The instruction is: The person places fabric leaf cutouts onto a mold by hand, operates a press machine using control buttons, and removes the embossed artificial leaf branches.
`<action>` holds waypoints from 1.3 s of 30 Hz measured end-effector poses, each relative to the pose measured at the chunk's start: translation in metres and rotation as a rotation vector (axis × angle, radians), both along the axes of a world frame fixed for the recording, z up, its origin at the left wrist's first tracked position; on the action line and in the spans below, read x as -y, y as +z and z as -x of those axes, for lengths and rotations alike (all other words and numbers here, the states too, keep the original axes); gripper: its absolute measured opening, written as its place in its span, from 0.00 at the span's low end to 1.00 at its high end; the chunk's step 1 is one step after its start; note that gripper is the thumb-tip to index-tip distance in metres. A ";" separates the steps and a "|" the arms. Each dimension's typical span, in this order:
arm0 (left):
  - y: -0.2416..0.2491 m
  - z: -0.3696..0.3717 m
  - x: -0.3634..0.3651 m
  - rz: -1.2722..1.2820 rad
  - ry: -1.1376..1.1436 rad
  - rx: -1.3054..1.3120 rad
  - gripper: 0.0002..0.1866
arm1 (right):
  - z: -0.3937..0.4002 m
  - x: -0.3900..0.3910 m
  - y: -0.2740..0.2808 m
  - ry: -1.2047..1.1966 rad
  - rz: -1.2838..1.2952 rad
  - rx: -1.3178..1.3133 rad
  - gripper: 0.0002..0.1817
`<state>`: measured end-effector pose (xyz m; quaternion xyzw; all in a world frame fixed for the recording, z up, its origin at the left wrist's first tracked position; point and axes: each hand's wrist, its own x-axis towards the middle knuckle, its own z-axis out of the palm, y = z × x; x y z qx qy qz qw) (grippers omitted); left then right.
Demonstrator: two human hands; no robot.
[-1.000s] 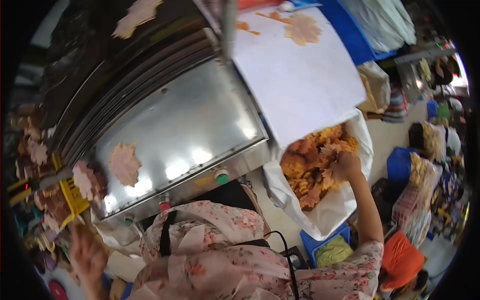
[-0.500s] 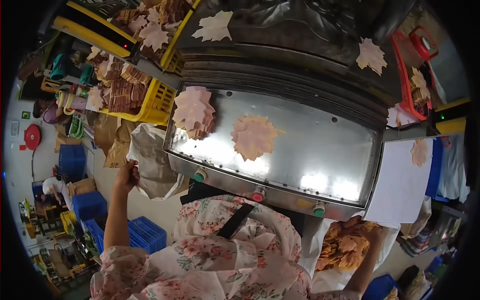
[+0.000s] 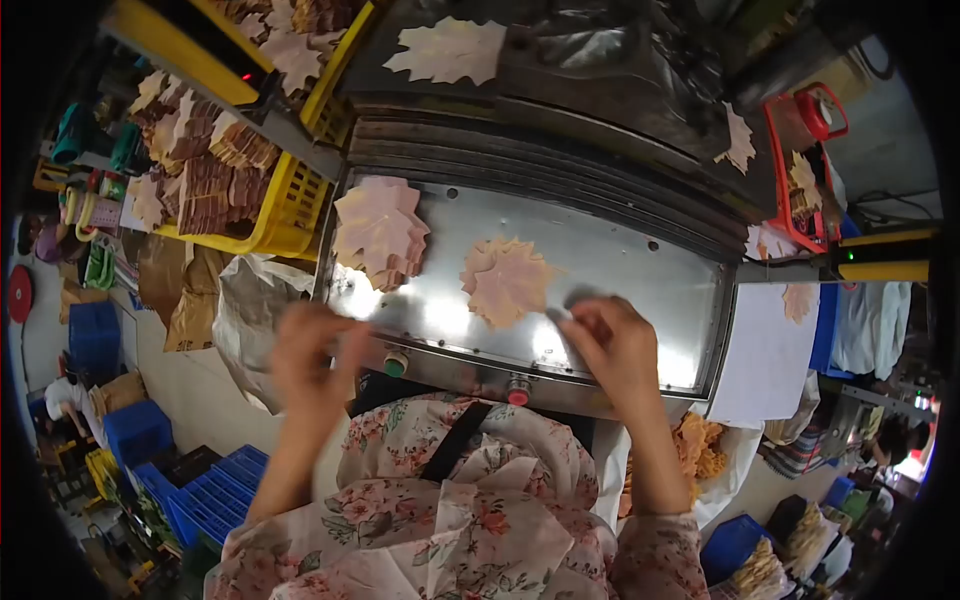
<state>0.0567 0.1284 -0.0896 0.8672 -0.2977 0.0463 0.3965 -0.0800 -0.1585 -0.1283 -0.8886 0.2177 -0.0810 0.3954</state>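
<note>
A tall stack of pink leaf-shaped pieces (image 3: pixel 380 230) stands at the left end of the metal tray (image 3: pixel 600 260). A smaller pile of leaf pieces (image 3: pixel 507 281) lies near the tray's middle. My right hand (image 3: pixel 618 345) is over the tray's front part, right of that smaller pile, its fingers curled; whether anything is between them cannot be made out. My left hand (image 3: pixel 315 350) is blurred by motion near the tray's front left corner, beside the green button (image 3: pixel 396 364) and below the tall stack.
A yellow basket (image 3: pixel 285 210) of stacked leaf pieces stands at left. Single leaves (image 3: pixel 450 50) lie on the dark machine surface behind. A red basket (image 3: pixel 790 180), a white sheet (image 3: pixel 765 350) and a bag of orange leaf pieces (image 3: pixel 697 445) are at right. Co-workers are far off.
My left hand has come from the white bag toward the tray's front left corner. My right hand has left the bag of orange pieces and is now over the tray. The view has shifted slightly.
</note>
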 end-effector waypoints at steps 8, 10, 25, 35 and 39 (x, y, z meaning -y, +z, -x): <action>-0.055 -0.004 0.124 -0.134 -0.141 -0.002 0.12 | -0.047 0.008 -0.006 -0.021 -0.066 0.026 0.14; -0.054 -0.010 0.125 -0.095 -0.182 -0.012 0.10 | -0.047 0.012 -0.015 0.021 -0.072 0.148 0.15; -0.058 -0.022 0.137 0.238 -0.155 -0.576 0.06 | -0.063 0.021 -0.012 0.002 -0.401 -0.026 0.07; -0.049 -0.023 0.127 -0.039 -0.274 -0.352 0.07 | -0.046 0.034 0.027 0.059 -0.936 -0.025 0.06; -0.054 -0.017 0.134 0.091 -0.336 -0.423 0.07 | -0.056 0.056 -0.011 0.035 -0.561 -0.036 0.08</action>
